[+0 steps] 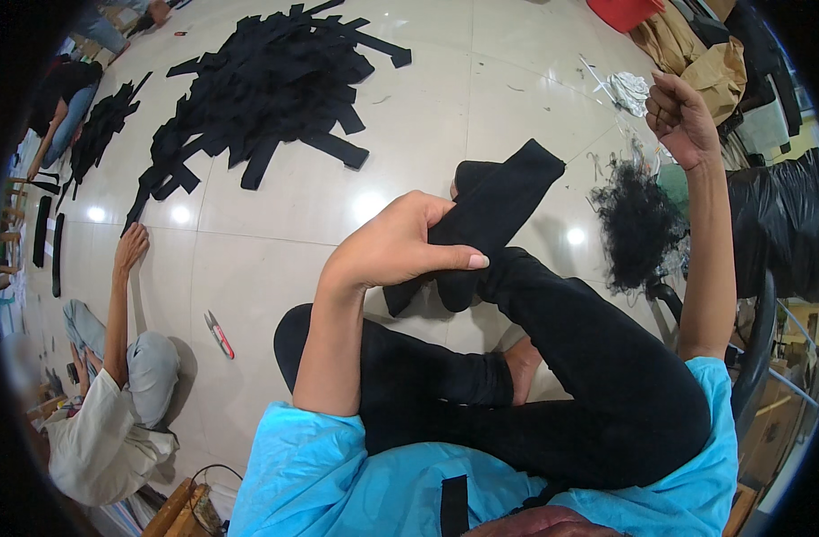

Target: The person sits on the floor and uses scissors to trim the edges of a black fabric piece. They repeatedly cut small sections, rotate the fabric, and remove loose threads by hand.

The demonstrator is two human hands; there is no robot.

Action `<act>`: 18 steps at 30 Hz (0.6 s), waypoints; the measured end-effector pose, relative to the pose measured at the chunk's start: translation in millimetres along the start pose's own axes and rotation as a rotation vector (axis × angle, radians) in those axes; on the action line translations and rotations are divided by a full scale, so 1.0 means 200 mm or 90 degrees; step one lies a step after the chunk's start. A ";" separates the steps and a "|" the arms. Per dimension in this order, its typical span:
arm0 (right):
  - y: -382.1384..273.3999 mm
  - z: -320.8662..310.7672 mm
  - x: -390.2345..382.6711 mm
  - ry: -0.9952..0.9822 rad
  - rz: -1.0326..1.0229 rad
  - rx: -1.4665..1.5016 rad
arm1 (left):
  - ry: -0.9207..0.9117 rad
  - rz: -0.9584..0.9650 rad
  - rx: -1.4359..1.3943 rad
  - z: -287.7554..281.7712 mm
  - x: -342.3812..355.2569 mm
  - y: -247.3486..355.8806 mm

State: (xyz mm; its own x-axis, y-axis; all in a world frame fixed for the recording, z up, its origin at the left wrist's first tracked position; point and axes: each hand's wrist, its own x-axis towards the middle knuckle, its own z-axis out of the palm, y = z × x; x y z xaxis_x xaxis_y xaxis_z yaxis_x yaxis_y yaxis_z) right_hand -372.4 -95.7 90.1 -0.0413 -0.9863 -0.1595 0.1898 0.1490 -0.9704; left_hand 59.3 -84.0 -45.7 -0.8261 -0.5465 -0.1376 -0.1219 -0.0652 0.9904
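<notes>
The left grip (391,237) pinches flat, black cloth strips (508,197) above shiny cream floor tiles (248,277) — a loose pinch could drop some. The right grip (684,121) looks curled; I can't tell if it holds anything.

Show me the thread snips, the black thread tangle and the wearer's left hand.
Thread snips (220,336): head view, red handle.
Black thread tangle (637,225): head view, dense middle.
Left hand (391,240): head view, middle of the hand.
</notes>
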 end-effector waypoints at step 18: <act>0.39 0.68 -0.21 -0.157 -0.167 -1.010 | 0.100 0.005 -0.119 0.01 0.02 -0.03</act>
State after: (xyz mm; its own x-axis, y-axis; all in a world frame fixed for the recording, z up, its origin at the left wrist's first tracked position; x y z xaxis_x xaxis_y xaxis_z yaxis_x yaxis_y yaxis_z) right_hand -222.7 -52.9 46.1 0.2709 -0.9585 -0.0888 -0.9491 -0.2505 -0.1910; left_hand 55.5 -84.2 -52.3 -0.7288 -0.6701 -0.1407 0.0000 -0.2055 0.9787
